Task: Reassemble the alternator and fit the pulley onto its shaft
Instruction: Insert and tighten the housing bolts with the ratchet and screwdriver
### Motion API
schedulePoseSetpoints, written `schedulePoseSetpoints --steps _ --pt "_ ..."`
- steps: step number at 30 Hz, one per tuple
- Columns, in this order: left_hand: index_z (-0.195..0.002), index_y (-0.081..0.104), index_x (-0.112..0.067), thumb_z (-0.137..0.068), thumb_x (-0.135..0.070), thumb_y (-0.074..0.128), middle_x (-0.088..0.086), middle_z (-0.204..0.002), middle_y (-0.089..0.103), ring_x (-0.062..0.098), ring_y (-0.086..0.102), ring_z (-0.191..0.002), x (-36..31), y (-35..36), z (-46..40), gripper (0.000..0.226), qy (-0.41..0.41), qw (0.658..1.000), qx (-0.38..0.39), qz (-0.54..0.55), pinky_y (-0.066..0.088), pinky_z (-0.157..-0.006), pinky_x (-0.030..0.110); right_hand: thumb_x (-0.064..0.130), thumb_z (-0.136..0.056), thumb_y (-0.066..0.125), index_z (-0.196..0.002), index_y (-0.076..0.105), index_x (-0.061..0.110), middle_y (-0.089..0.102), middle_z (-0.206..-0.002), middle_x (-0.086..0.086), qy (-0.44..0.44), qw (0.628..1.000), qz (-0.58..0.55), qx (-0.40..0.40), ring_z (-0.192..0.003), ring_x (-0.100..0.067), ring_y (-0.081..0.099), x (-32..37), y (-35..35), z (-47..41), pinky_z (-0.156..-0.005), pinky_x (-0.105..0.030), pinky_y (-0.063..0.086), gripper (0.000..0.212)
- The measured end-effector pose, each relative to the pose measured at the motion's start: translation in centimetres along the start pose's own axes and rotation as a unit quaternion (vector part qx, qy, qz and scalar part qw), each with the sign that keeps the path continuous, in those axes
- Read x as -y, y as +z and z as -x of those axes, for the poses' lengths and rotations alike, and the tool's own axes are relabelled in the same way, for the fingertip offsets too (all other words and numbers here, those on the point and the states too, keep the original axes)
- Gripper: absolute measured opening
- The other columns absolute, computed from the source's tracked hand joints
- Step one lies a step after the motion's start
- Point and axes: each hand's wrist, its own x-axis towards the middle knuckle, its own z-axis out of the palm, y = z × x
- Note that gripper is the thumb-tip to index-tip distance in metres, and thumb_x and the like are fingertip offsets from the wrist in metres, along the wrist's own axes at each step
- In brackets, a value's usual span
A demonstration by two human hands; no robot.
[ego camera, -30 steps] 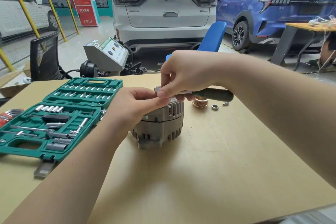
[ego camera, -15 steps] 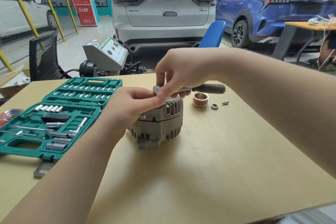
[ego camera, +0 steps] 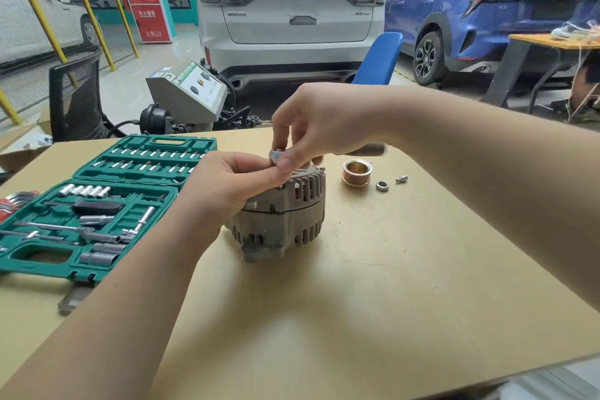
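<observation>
Both hands stayed atop one alternator; one pulley beside.

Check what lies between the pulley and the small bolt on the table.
A loose nut lies between the pulley and the bolt, shown in the head view.

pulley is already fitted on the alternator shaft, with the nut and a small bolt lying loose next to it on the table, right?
Not quite. The head view shows the pulley lying loose on the table, to the right of the alternator, not on its shaft. The nut and small bolt do lie loose beside it.
</observation>
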Motion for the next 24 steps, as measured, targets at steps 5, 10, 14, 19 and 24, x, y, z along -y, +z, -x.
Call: schedulePoseSetpoints --steps 5,10,14,19,24 --pt "-0.09 0.088 -0.031 -0.069 -0.049 0.09 0.0 -0.09 0.083 0.01 0.077 -0.09 0.3 0.3 -0.1 0.028 0.018 1.0 -0.013 -0.006 0.053 -0.087 0.032 0.057 -0.09 0.072 -0.085 0.071 0.02 0.074 -0.06 0.008 0.003 0.996 0.084 -0.024 -0.049 -0.009 0.069 0.5 0.8 -0.5 -0.042 -0.018 0.048 0.037" --pt "-0.092 0.088 -0.029 -0.071 -0.056 0.088 0.003 -0.091 0.083 0.012 0.074 -0.086 0.3 -0.1 -0.4 0.034 0.004 1.0 -0.006 0.001 0.051 -0.088 0.038 0.047 -0.09 0.078 -0.096 0.073 0.041 0.078 -0.084 0.018 -0.02 1.0 -0.014 0.013 -0.071 -0.004 0.072 0.2 -0.1 -0.4 -0.056 -0.017 0.051 0.01" --pt "-0.094 0.088 -0.028 -0.071 -0.059 0.086 0.004 -0.095 0.083 0.032 0.076 -0.104 0.3 0.0 -0.3 0.039 0.001 1.0 -0.007 -0.007 0.053 -0.101 0.056 0.054 -0.09 0.077 -0.098 0.077 0.036 0.079 -0.082 0.009 0.008 0.998 -0.052 0.021 -0.061 -0.004 0.07 -0.2 0.0 -0.4 -0.058 -0.023 0.054 0.02" --pt "-0.095 0.088 -0.031 -0.074 -0.042 0.091 -0.002 -0.092 0.083 0.01 0.078 -0.091 0.4 0.3 -0.1 0.023 0.019 1.0 0.0 -0.01 0.053 -0.087 0.036 0.054 -0.09 0.071 -0.085 0.072 0.019 0.073 -0.059 0.005 0.025 0.994 0.1 -0.037 -0.052 -0.017 0.071 1.0 0.9 -0.5 -0.045 -0.023 0.048 0.036" --pt "-0.095 0.088 -0.028 -0.07 -0.056 0.089 0.004 -0.094 0.083 0.016 0.075 -0.095 0.4 0.1 -0.1 0.038 0.012 1.0 -0.003 0.009 0.051 -0.095 0.043 0.055 -0.093 0.071 -0.092 0.071 0.033 0.076 -0.071 0.011 0.021 0.998 0.052 -0.037 -0.064 -0.008 0.073 1.0 0.8 0.3 -0.056 -0.026 0.053 0.022"
